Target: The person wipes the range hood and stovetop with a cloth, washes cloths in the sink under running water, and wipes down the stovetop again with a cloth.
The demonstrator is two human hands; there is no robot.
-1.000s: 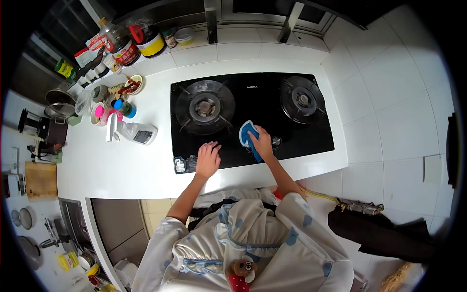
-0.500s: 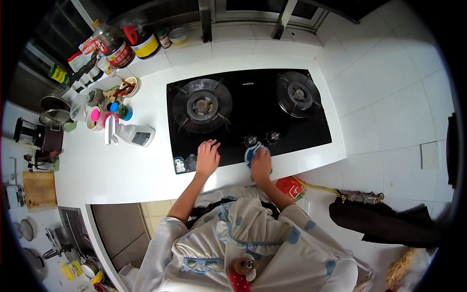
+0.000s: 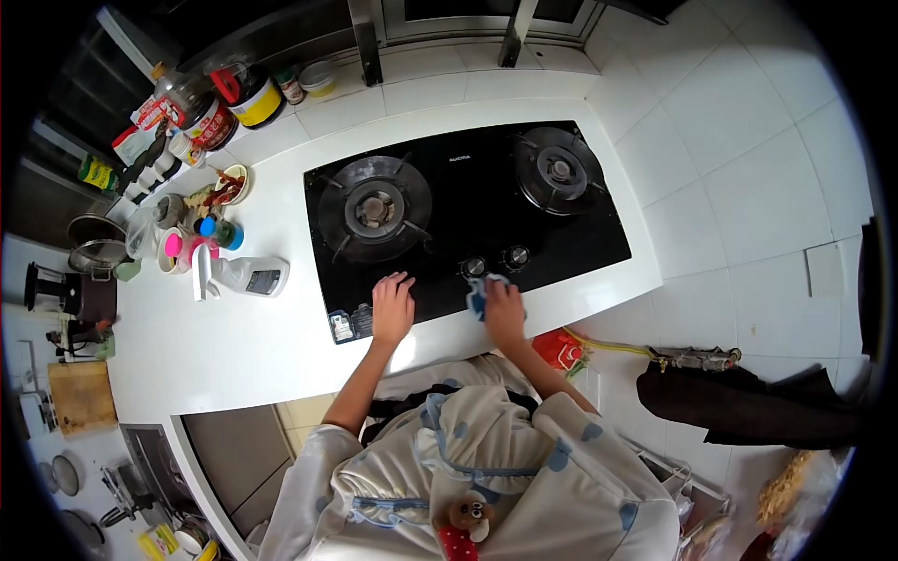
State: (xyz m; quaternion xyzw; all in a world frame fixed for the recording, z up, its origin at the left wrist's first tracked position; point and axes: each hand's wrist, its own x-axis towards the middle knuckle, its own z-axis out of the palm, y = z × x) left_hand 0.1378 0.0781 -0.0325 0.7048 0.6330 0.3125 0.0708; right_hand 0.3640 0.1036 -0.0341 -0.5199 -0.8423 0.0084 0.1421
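Observation:
My right hand (image 3: 505,311) is closed on a blue-and-white cloth (image 3: 478,297), pressing it to the front of the black glass gas stove (image 3: 449,220), just below the left control knob (image 3: 475,267). The right knob (image 3: 516,256) sits beside it. My left hand (image 3: 393,307) rests on the stove's front left part with its fingers stretched out and nothing in them. Behind it is the large left burner (image 3: 376,209). The smaller right burner (image 3: 559,172) lies farther off. My right fingers are partly hidden by the back of the hand.
A white spray bottle (image 3: 248,276) lies on the white counter (image 3: 215,341) left of the stove. Jars and a bowl of dried chillies (image 3: 230,186) stand behind it. Large sauce bottles (image 3: 245,93) line the back ledge. A tiled wall (image 3: 739,168) closes the right side.
The view has shifted and tilted slightly. My right hand and the cloth have moved only a little along the stove's front edge. My left hand stays about where it was.

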